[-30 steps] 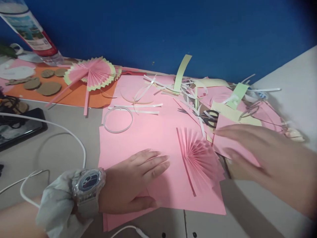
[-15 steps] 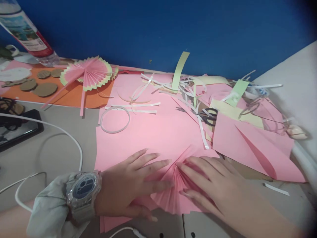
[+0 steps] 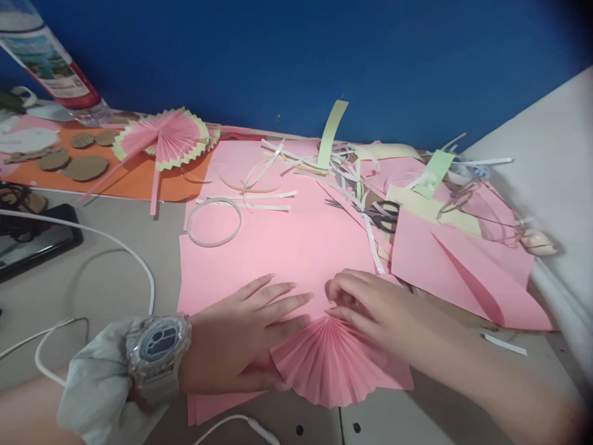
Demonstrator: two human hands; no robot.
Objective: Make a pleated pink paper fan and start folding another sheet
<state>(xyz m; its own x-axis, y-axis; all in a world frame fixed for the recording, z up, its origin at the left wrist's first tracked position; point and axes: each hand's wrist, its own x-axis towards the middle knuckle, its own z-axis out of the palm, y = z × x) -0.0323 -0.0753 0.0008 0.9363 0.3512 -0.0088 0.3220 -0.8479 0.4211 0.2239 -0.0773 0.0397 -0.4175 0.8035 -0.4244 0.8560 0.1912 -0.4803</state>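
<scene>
Pleated fan (image 3: pixel 331 371): lies between my hands, reaching over the near edge of the pink sheets (image 3: pixel 273 247), gathered point facing far.
Left hand (image 3: pixel 250 337): spread flat at the fan's left side.
Right hand (image 3: pixel 365 303): curled at the gathered point; I can't tell whether it pinches.
Pleats (image 3: pixel 340 349): I'm apparently arranging them; next calls for steadying that point.

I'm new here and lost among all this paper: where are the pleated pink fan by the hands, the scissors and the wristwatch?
Pleated pink fan (image 3: pixel 328 366): head view, on the folds at its middle.
Scissors (image 3: pixel 378 217): head view, on the black handles.
Wristwatch (image 3: pixel 160 343): head view, on the dial.
</scene>
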